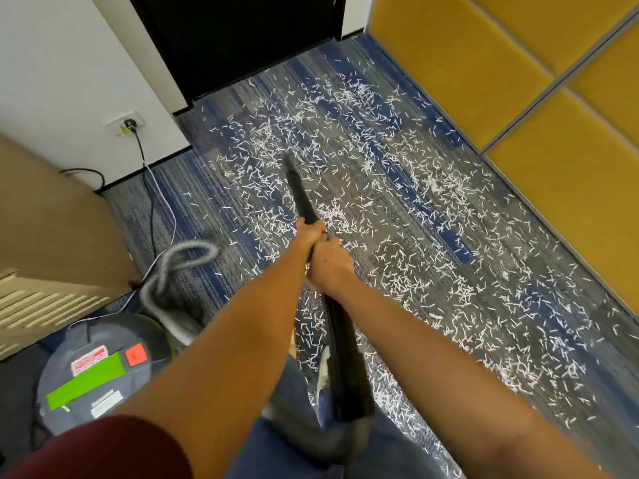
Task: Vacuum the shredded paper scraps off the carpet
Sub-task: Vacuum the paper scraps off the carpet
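The shredded paper scraps point(333, 210) are short white slivers strewn thickly over the blue and grey striped carpet point(207, 281). They lie from near the black door point(235, 39) at the top down to the person's legs at the bottom, and across to the foot of the yellow padded panels point(501, 81) on the right. They thin out toward the left, where the striped pile shows more plainly. A long black vacuum wand point(302, 195) slants up the middle, its narrow tip low among the scraps. Both bare arms reach forward and meet on it. The left hand point(309, 233) is curled round the tube farther along, and the right hand point(330, 266) grips just behind, the two hands touching. The lower end of the wand runs back beside the person's blue trousers. At the lower left stands the grey vacuum canister point(96, 368) with a green strip and a red button. Its grey hose point(179, 254) loops up over the carpet beside it. A black cord point(152, 202) runs from a wall socket point(126, 124) down across the carpet toward the canister. A beige cabinet point(45, 219) closes the left side, the door and white wall close the far end, and the panels bound the right. The open carpet forms a lane between them.
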{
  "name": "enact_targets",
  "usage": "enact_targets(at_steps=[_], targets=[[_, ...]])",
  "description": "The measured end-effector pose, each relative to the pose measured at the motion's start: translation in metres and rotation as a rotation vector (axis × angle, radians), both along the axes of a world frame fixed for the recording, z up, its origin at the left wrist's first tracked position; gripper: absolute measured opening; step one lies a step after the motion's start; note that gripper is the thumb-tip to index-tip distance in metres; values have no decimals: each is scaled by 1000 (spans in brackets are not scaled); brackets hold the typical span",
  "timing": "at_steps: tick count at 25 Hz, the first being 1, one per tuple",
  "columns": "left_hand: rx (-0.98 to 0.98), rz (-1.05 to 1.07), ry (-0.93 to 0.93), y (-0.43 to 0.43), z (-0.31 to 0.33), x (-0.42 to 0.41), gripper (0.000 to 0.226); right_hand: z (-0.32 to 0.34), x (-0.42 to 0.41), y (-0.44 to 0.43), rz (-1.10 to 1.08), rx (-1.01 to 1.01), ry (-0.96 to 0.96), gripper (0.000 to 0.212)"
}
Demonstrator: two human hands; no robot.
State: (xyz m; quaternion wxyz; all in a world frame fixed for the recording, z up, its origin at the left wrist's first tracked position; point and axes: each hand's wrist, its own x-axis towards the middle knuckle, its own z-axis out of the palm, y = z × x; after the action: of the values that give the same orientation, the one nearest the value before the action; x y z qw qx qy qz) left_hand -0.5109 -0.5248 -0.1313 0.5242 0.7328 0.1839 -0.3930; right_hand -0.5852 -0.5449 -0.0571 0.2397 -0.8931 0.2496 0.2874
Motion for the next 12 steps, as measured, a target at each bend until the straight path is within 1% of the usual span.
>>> enact_targets(at_steps=[4,8,12], targets=[[-33,33,12,-2,12,38,47,14,41,-8,106,-122,-12,38],[-42,82,23,19,13,43,48,13,50,8,173,-118,-9,38],[-99,205,22,27,15,52,46,16,58,13,212,-113,-41,36]])
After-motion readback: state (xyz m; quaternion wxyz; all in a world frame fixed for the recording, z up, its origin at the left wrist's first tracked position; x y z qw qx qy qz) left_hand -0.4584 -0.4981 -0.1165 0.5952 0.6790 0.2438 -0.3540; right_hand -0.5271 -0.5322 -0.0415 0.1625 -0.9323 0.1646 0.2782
